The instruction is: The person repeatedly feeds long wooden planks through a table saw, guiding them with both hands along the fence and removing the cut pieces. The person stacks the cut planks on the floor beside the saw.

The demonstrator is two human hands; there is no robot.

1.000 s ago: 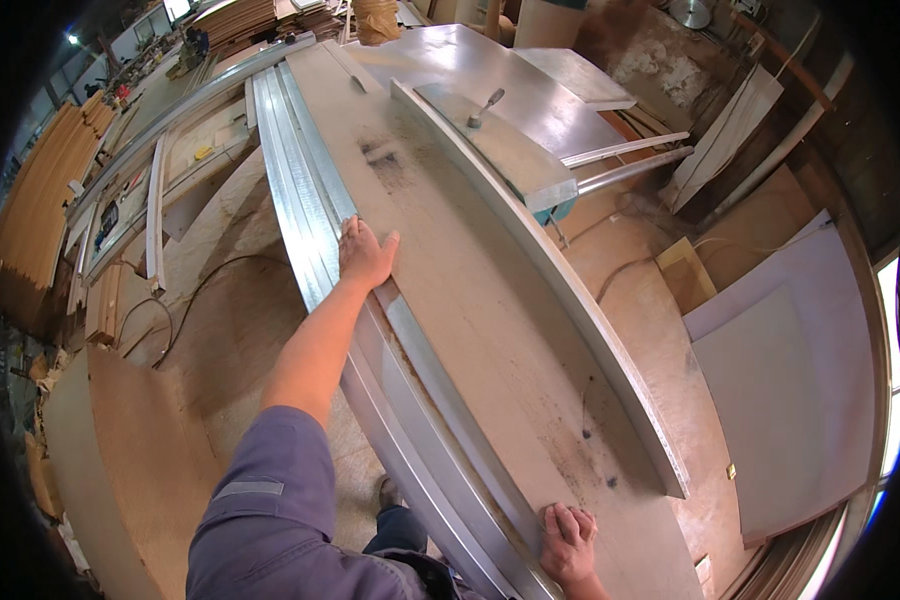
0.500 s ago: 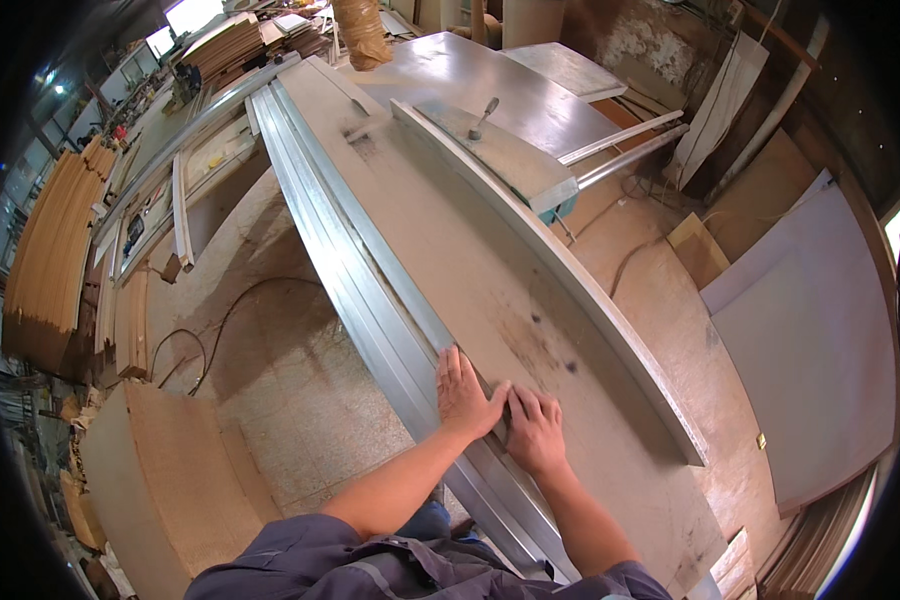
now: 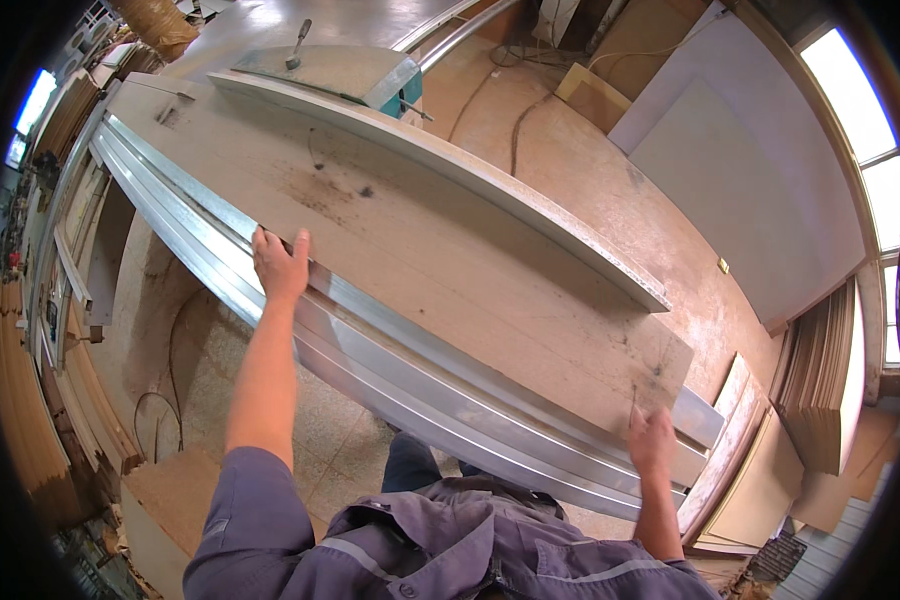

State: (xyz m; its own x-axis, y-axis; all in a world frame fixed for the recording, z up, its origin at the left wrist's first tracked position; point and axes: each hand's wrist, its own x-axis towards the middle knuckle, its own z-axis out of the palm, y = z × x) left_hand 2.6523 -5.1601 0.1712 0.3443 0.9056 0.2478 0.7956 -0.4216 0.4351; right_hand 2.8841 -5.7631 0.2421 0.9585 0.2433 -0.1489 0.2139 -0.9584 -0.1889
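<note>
A long, shiny metal profile (image 3: pixel 205 230) with lengthwise ridges runs along the near edge of a long tan board (image 3: pixel 450 290). My left hand (image 3: pixel 282 268) grips the profile's upper edge, fingers over the metal and thumb toward the board. Far to the right, my right hand (image 3: pixel 653 440) is at the board's near right corner, its fingers curled and slightly blurred. A thin dark line shows just beyond those fingertips; whether it is a held object or a mark, I cannot tell. Dark smudges spot the board's surface.
A long raised strip (image 3: pixel 450 185) stands along the board's far side. Behind it is a turquoise-sided block (image 3: pixel 395 90) with a small metal handle (image 3: pixel 298 45) on top. Stacked panels (image 3: pixel 820 370) lean at the right, and a cable (image 3: pixel 175 350) lies on the floor at left.
My view has swung to the right. My hands, close together on the profile before, are now wide apart; the right one has moved to the board's right end.
</note>
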